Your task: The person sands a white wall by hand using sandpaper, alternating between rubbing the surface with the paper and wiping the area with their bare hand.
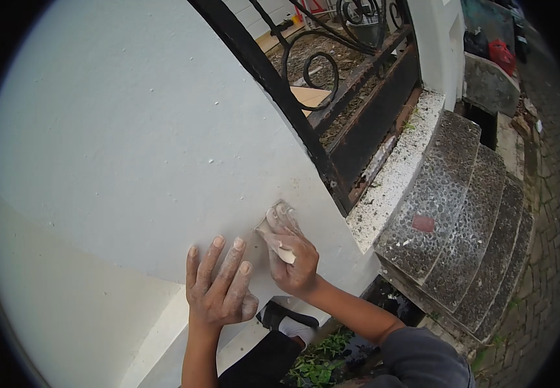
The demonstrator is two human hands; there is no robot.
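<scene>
Left fingers (230, 263) spread, pale folded sheet (286, 255) pinched in right fingers (282, 223): smooth white wall (150, 161) could be gouged by uneven pressure.

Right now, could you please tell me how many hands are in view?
2: the left hand, fingers spread, before the white wall; the right hand, beside it, gripping a pale piece.

The left hand (220, 288) spreads; the right hand (293, 255) curls.
</scene>
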